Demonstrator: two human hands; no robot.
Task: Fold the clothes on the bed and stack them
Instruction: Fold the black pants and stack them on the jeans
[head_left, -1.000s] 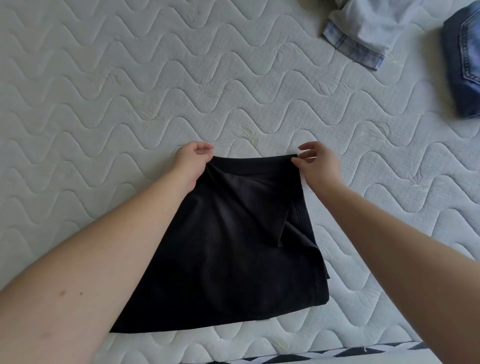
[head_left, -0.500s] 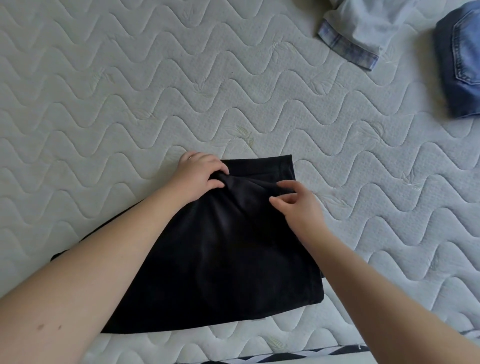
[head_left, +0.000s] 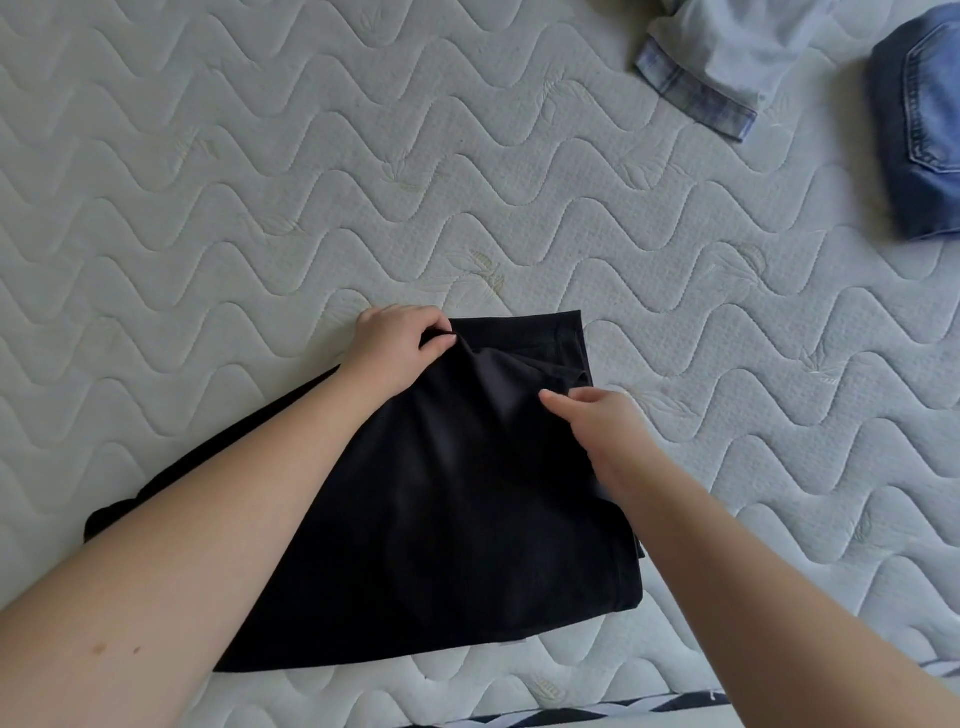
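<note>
Head view: both hands, left (head_left: 397, 345) and right (head_left: 597, 421), fingers curled, pinching black garment (head_left: 441, 519) on mattress (head_left: 260, 182).

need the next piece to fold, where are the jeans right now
In the head view the jeans lie at the far right edge of the mattress, right of the pale garment.

Both bare forearms reach forward from the lower corners, the hands close together at mid-frame.

The left hand (head_left: 397, 345) lies knuckles-up with its wrist bent slightly, fingers curled under and thumb tip pressed toward the forefinger, pinching dark fabric. The right hand (head_left: 597, 421) sits just nearer and to the right, back turned up, fingers bent inward to the left with the forefinger leading; whether it grips anything cannot be told. Neither arm wears a sleeve.
</note>
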